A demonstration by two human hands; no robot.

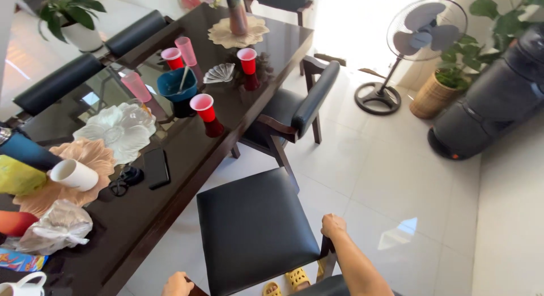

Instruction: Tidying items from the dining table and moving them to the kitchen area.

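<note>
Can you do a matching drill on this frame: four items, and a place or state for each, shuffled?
Items:
1. right hand
2. left hand
3. white mug
4. black phone

Places or states:
A. lying on its side on a tan flower-shaped mat
B. gripping the rear right corner of the black chair
C. flat on the dark table near the edge
D. at the bottom edge of the view, at the chair's left rear corner

Pairs: 1-B, 2-D, 3-A, 4-C

Bare forearms, no sleeves showing; yellow perforated sandals (290,280), apparently clogs
</note>
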